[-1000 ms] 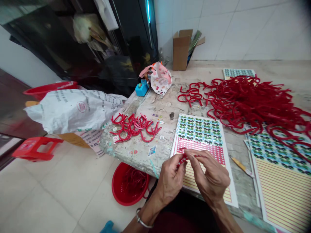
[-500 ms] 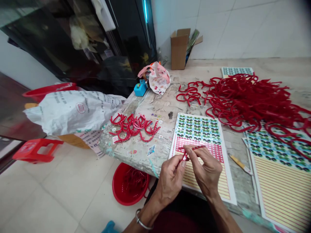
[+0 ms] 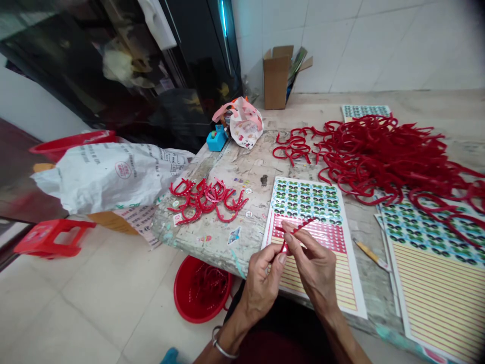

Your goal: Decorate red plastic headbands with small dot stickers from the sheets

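Between the fingertips of both hands is a thin red strip (image 3: pixel 307 222) with small pale dots along it. My left hand (image 3: pixel 262 283) pinches its lower part with thumb and forefinger. My right hand (image 3: pixel 315 270) is closed on it a little higher, and one end sticks out above the fingers. Beneath the hands lies a sticker sheet (image 3: pixel 307 199) with green-and-blue pictures, rows of red dots and yellow stripes. Left of it rests a small heap of curved red strips with dots (image 3: pixel 206 205). A much larger pile of plain red strips (image 3: pixel 394 156) covers the right side.
A yellow-handled cutter (image 3: pixel 367 251) lies between the sheet and more sticker sheets (image 3: pixel 439 293). Further back stand a blue tape dispenser (image 3: pixel 216 140), a patterned bag (image 3: pixel 247 129) and a cardboard box (image 3: pixel 276 83). On the floor are a red basket (image 3: pixel 181 298) and a red stool (image 3: pixel 53 235).
Both hands still pinch the strip. My right hand has shifted slightly left, and the strip's free end now points more steeply up. The whole view has slid slightly.
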### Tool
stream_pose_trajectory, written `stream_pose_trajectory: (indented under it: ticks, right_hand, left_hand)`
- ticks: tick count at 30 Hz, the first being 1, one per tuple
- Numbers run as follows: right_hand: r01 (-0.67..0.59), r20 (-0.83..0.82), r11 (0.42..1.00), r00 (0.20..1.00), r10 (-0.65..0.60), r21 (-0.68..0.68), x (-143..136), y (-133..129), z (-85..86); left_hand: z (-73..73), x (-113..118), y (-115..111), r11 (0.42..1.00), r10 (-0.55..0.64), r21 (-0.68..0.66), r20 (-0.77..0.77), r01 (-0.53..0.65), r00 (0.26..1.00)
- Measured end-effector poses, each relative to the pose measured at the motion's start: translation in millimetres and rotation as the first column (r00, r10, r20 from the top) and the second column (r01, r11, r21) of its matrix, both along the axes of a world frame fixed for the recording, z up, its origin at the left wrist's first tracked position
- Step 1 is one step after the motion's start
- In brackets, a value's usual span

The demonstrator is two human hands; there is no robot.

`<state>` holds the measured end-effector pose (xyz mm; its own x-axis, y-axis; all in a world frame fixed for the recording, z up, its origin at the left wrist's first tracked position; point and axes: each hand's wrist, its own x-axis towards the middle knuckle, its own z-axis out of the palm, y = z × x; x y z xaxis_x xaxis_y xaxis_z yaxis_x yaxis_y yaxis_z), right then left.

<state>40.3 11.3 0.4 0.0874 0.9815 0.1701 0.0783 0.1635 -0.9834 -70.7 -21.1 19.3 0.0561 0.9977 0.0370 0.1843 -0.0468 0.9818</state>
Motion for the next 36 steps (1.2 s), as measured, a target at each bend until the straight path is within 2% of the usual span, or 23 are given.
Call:
stream_pose_trajectory:
  ticks: [5, 8, 10, 12, 17, 19, 22, 24, 29, 33, 36]
  right_hand:
    - [-0.019, -0.123, 0.989, 0.992, 0.001, -0.144, 2, 2, 1.0]
    - [-0.174, -0.257, 0.961, 0.959, 0.116, -0.216, 8, 8, 2.7]
    - [-0.317, -0.336, 0.930, 0.910, 0.242, -0.189, 13, 10, 4.9]
    - [-0.392, -0.383, 0.908, 0.869, 0.314, -0.146, 16, 11, 7.5]
    - [-0.396, -0.371, 0.912, 0.867, 0.333, -0.108, 18, 12, 9.0]
    - [-0.478, -0.400, 0.868, 0.827, 0.394, -0.132, 19, 13, 7.0]
    - [-0.622, -0.512, 0.767, 0.715, 0.476, -0.156, 19, 13, 3.9]
    - [-0.638, -0.550, 0.751, 0.694, 0.465, -0.170, 18, 12, 2.7]
    - [-0.574, -0.533, 0.789, 0.747, 0.397, -0.217, 11, 9, 3.3]
    - [-0.556, -0.508, 0.791, 0.774, 0.379, -0.257, 10, 8, 4.1]
    - [-0.586, -0.527, 0.772, 0.750, 0.400, -0.248, 10, 10, 4.5]
  left_hand:
    - [-2.5, -5, -2, 1.000, -0.023, -0.004, -0.011, 0.023, 1.000]
    - [-0.8, -8, -5, 0.998, -0.056, 0.013, -0.040, 0.056, 0.998]
    - [1.2, -9, -7, 0.995, -0.099, 0.025, -0.060, 0.101, 0.993]
    - [3.0, -11, -8, 0.989, -0.146, 0.021, -0.064, 0.147, 0.987]
    - [5.4, -15, -7, 0.977, -0.213, 0.008, -0.030, 0.213, 0.977]
    - [5.5, -16, -6, 0.972, -0.231, 0.026, -0.034, 0.232, 0.972]
    - [4.1, -17, -5, 0.967, -0.250, 0.046, -0.040, 0.251, 0.968]
    - [2.7, -18, -4, 0.967, -0.250, 0.039, -0.036, 0.251, 0.968]
    - [3.6, -19, 0, 0.971, -0.239, -0.009, -0.002, 0.239, 0.971]
    - [6.8, -15, 0, 0.982, -0.175, -0.060, 0.033, 0.176, 0.984]
    - [3.9, -14, -3, 0.990, -0.124, -0.067, 0.030, 0.126, 0.992]
